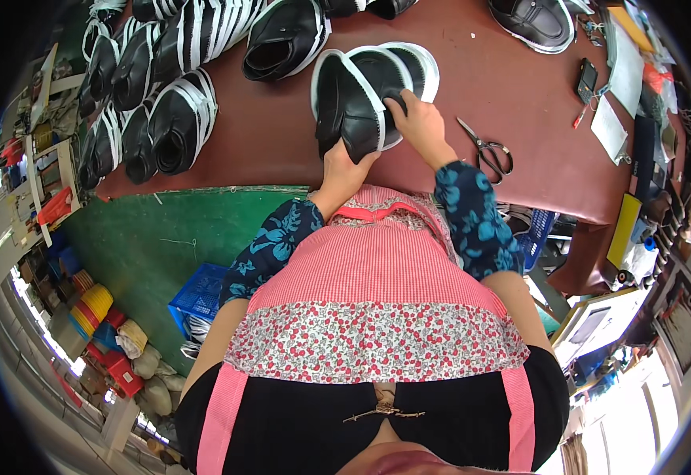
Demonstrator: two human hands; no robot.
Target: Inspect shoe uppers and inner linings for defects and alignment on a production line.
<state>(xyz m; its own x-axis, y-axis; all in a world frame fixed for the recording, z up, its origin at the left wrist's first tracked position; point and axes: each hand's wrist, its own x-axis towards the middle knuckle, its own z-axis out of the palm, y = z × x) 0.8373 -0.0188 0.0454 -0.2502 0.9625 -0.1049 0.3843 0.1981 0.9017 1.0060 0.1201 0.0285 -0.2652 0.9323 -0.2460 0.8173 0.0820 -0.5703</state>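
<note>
Black leather shoe uppers with white stitched edging lie together on the table in front of me. My left hand [344,172] is closed on the near end of the front shoe upper [341,103], thumb on top. My right hand [422,128] pinches the right side of the stack, by the upper [383,71] lying just behind the front one. Its fingertips are partly hidden against the black leather. A third white-edged piece [423,67] shows beyond them. Black-handled scissors [489,150] lie to the right of my right hand, blades apart.
Rows of similar shoe uppers [175,131] fill the left of the reddish-brown table [266,134]. One more upper [534,22] sits far right, near a small black device [587,79] and papers [609,127]. A blue crate [201,293] stands on the green floor [136,253].
</note>
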